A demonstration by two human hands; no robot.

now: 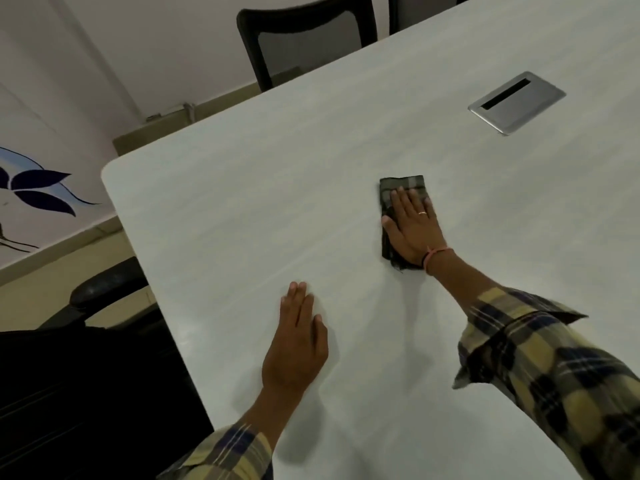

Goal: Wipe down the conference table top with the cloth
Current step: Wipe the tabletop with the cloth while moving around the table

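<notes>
On the pale counter [242,209], seen from the head camera, a dark folded cloth [401,188] is laid flat near the middle, well apart from the edges. The cloth is pressed down by the right hand [412,230], whose fingers [403,202] are held straight and close together, flat on the fabric; nothing is pinched, and the far end of the cloth is left uncovered beyond the fingertips. A ring is worn on one finger, and a thin pink band [438,254] is seen at the wrist. The left hand [298,344] is laid palm-down on the bare counter nearer the person, apart from the cloth, its fingers straight and together, holding nothing. Both forearms are covered by checked sleeves [540,358] in yellow and dark blue. A metal cable hatch [517,103] is set flush in the counter, far right of the cloth. A black chair [308,39] is stood at the far side, and another chair's armrest [104,285] is seen beside the left edge. A blue leaf pattern [38,188] is seen on the wall.
</notes>
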